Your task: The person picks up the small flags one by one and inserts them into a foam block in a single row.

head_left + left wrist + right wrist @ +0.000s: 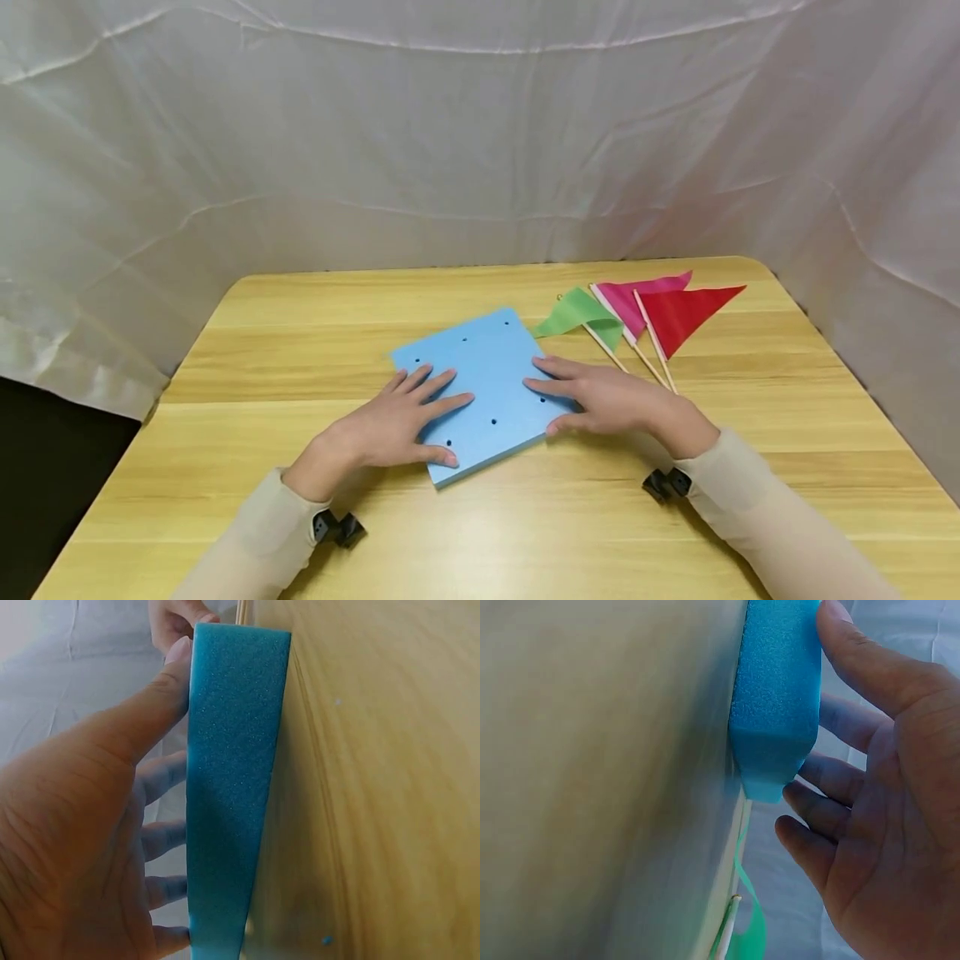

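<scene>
A square blue foam board [487, 375] with several small dark holes lies flat and turned at an angle on the table. On its left part rests my left hand [401, 417], fingers spread and thumb near the front corner. My right hand [607, 396] lies at the right edge, fingertips on the top face and thumb by the near right corner. In the left wrist view the foam board's thick side [232, 765] shows, with the thumb at its upper edge. The right wrist view has the right fingers [840, 780] stretched along the board's corner.
Right of the board lie a green pennant flag [577, 312], a magenta flag [637, 300] and a red flag [686, 317] on thin sticks, partly behind my right hand. The wooden table [480, 542] reaches back to a pale hanging cloth [450, 150].
</scene>
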Demonstrator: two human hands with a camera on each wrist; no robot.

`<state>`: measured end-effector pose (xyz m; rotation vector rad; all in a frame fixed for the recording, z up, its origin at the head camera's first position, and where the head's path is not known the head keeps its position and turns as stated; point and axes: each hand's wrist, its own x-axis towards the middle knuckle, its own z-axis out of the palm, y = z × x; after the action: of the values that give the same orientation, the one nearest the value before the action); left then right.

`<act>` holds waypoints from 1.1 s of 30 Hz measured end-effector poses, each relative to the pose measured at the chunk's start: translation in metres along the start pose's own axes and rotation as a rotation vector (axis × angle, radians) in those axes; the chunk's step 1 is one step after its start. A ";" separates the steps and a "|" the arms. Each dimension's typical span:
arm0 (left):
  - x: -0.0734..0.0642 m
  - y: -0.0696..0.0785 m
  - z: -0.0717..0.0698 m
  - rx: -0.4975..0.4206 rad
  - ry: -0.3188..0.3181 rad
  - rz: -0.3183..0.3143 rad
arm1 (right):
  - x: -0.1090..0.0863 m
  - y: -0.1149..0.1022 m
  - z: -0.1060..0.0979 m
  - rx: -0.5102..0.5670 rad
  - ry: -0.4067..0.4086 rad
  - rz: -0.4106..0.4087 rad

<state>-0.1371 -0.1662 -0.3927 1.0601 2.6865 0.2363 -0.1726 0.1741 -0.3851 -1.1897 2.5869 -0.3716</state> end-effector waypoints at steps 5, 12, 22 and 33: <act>0.001 0.000 0.000 -0.032 0.005 0.039 | -0.012 -0.008 0.003 -0.031 0.021 0.010; 0.003 0.003 0.000 -0.028 0.011 0.081 | -0.029 -0.016 0.011 -0.083 0.067 0.018; 0.005 0.005 0.002 -0.065 0.001 0.103 | -0.057 -0.031 0.016 -0.167 0.120 0.013; 0.003 0.007 0.004 -0.083 -0.006 0.177 | -0.061 -0.034 0.017 -0.139 0.058 0.007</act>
<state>-0.1333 -0.1587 -0.3958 1.2711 2.5543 0.3723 -0.1047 0.1976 -0.3810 -1.2325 2.7045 -0.2311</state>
